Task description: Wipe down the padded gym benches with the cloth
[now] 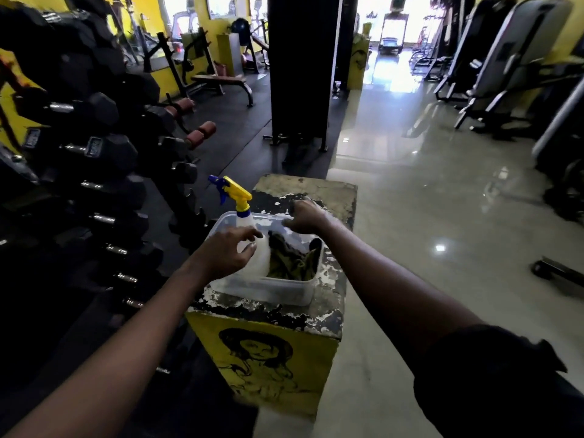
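A clear plastic tub (284, 290) sits on a worn yellow box (271, 349). Inside it lie a crumpled olive-green cloth (292, 259) and a white spray bottle (257, 248) with a yellow and blue trigger head. My left hand (226, 251) rests against the bottle's body, fingers curled but not closed around it. My right hand (305, 216) is over the tub's far rim, fingers bent downward, holding nothing that I can see. A padded flat bench (219, 79) stands far back on the left.
A rack of black dumbbells (94, 153) fills the left side. A black pillar (300, 67) stands straight ahead behind the box. Grey padded machines (505, 58) line the right. Glossy tiled floor (426, 200) stretches to the right, dark rubber matting to the left.
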{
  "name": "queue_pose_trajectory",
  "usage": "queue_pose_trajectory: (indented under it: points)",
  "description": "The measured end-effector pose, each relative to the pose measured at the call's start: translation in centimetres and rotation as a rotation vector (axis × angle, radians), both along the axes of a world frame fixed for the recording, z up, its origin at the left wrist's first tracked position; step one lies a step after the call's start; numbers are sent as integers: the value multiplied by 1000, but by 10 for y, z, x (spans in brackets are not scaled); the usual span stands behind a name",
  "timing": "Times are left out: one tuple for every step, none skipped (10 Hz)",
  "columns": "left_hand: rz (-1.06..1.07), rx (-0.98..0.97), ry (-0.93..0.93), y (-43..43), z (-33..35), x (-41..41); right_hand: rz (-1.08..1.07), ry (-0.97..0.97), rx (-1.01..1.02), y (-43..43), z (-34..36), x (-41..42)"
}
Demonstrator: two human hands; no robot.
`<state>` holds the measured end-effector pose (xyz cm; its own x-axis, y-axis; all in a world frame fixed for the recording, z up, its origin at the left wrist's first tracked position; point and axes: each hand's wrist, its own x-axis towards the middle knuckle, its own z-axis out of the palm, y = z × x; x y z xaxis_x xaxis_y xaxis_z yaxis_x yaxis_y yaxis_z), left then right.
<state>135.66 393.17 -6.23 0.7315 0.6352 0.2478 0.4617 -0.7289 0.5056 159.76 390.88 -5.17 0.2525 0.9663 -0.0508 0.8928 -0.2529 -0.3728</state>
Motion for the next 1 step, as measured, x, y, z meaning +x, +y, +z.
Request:
queue_pose_trajectory:
  points:
    - [-68, -47, -17, -5, -4, 20, -52, -6, 44, -17, 13, 16]
